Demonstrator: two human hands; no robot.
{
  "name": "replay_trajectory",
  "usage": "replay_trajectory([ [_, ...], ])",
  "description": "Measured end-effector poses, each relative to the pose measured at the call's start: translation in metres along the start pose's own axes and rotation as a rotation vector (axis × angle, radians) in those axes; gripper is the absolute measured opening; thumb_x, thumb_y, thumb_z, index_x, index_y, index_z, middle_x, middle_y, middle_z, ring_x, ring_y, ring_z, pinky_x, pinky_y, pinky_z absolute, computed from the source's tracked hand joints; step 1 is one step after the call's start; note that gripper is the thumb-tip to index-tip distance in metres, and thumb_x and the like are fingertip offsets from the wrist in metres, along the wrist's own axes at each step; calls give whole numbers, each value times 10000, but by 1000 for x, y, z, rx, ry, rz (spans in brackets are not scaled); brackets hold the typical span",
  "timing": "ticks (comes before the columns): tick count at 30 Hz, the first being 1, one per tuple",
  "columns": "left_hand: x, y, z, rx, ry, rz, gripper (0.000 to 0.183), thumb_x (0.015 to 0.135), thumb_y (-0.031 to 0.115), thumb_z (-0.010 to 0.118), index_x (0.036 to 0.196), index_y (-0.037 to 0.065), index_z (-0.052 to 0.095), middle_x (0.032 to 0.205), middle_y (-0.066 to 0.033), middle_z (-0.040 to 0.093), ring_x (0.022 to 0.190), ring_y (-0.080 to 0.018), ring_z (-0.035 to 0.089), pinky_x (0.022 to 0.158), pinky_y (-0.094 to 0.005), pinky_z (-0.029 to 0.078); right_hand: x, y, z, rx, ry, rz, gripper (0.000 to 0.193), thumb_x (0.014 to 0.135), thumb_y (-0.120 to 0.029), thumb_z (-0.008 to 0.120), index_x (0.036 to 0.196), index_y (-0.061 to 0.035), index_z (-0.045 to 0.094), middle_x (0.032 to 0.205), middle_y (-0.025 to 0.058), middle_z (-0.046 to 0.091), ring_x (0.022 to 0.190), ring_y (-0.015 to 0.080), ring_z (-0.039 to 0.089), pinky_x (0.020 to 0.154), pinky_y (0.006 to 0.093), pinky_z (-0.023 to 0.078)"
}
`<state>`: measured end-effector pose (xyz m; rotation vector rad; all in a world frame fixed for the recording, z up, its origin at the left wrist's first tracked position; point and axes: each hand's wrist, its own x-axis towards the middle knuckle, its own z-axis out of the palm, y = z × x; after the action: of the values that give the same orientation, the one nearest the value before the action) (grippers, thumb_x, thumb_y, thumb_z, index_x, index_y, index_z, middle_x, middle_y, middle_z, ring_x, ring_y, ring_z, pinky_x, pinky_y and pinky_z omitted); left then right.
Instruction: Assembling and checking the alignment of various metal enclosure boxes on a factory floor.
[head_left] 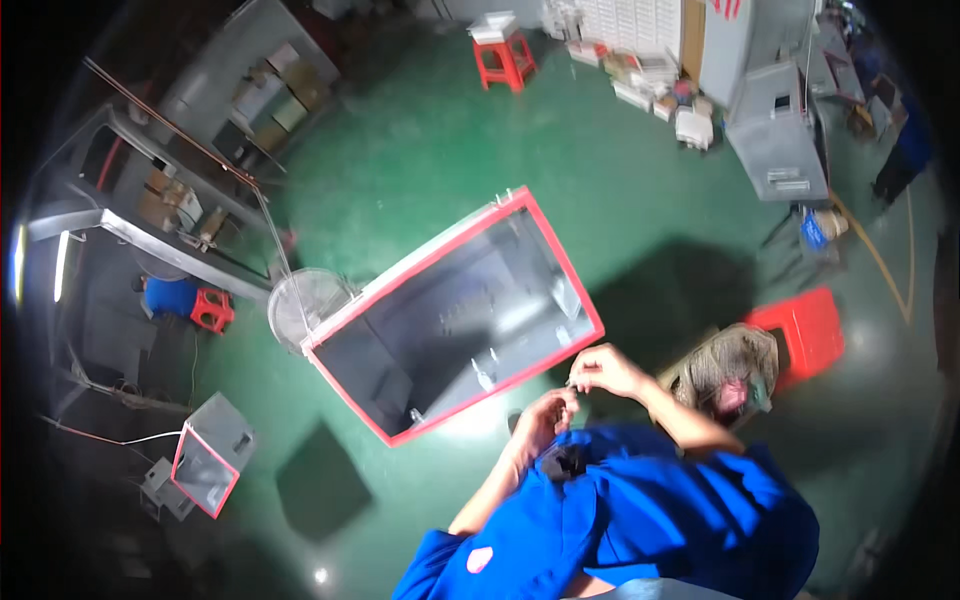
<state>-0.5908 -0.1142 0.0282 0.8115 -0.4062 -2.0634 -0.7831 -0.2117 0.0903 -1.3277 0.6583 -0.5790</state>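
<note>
Near the front edge of a large grey metal box, my left hand (548,418) and my right hand (610,371) meet almost fingertip to fingertip. Both are closed in a pinch. Something small and dark seems to sit between the fingers, too small to name. The box (564,260) is open toward me, its rim lined with a red strip. Inside it, a small pale metal fitting (484,376) shows near the front wall. My hands are just outside the rim, in front of its right half.
Right of me, a red stool (818,330) stands beside a bundle of brownish cloth (735,355). A round fan (308,308) is behind the box's left corner. A smaller red-rimmed box (207,470) lies at left. Farther off are another red stool (505,62) and a grey cabinet (775,145).
</note>
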Motion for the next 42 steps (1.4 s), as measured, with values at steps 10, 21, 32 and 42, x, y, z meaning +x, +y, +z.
replay_trajectory([
  [10,3,6,28,-26,189,2,314,967,308,442,999,20,561,743,-32,582,536,-88,453,443,-199,328,2,11,-23,-153,96,-60,99,770,-91,668,829,-14,650,738,39,655,706,94,605,679,260,474],
  [21,47,24,41,6,315,-63,341,958,301,465,1132,24,561,740,1,540,558,-64,457,483,-172,339,118,-5,-93,120,372,-327,70,811,-69,663,828,-8,632,702,-3,616,651,39,543,584,199,449],
  [32,62,19,17,-153,553,36,319,937,289,498,1120,38,574,712,15,520,584,-76,412,504,-200,314,219,16,-85,227,341,-374,75,794,-71,678,811,-11,635,745,55,664,704,108,631,665,248,505],
  [42,68,-1,-5,-261,616,108,297,935,260,493,1092,19,568,738,-13,546,585,-77,433,455,-194,295,243,47,-77,179,234,-367,86,774,-101,693,814,-35,654,730,46,665,690,115,635,667,258,500],
])
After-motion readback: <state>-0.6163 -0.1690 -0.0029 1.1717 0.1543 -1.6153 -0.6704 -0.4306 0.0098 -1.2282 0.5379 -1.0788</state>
